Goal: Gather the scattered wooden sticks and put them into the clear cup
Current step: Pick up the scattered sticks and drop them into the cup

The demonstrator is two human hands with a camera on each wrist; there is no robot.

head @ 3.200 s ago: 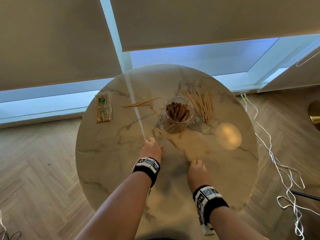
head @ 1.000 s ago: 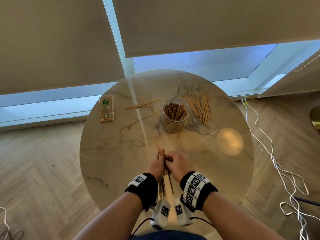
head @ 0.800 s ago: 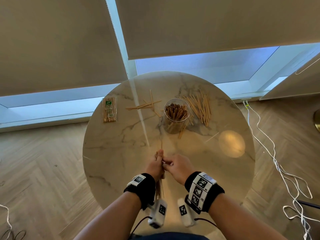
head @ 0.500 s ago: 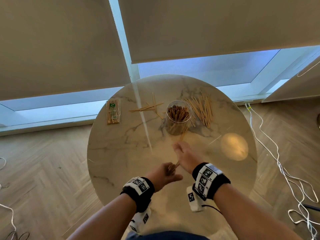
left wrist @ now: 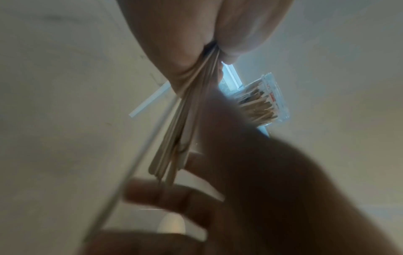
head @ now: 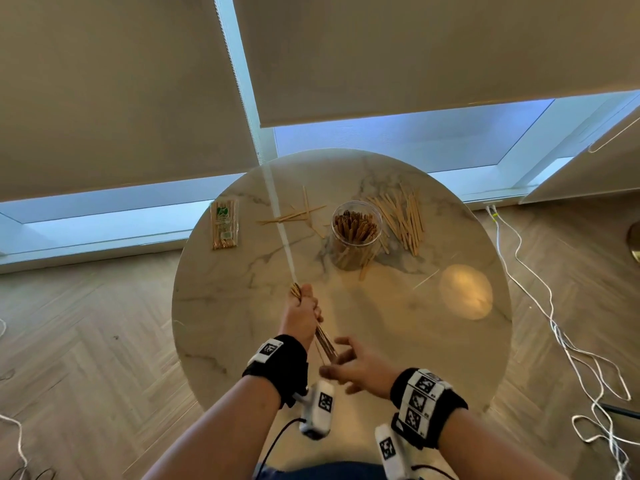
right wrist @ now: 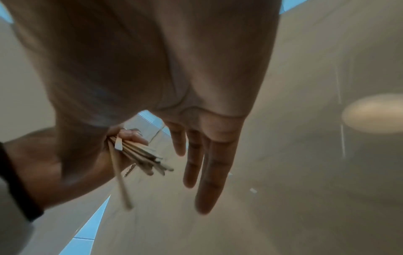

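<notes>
Here, a left hand [head: 300,318] grips a bundle of wooden sticks [head: 325,341] above the round marble table [head: 225,306]; the right hand [head: 360,370], fingers spread, waits beside it. The stick-filled clear cup [head: 355,237] stands beyond.

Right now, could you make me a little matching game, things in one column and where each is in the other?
Things:
1. bundle of sticks
2. clear cup
3. sealed packet of sticks
4. big loose pile of sticks

Places:
A. flat on the table, right of the cup
B. gripped in the left hand
C. near the table's left edge
D. upright mid-table, full of sticks

Pairs: 1-B, 2-D, 3-C, 4-A
</notes>
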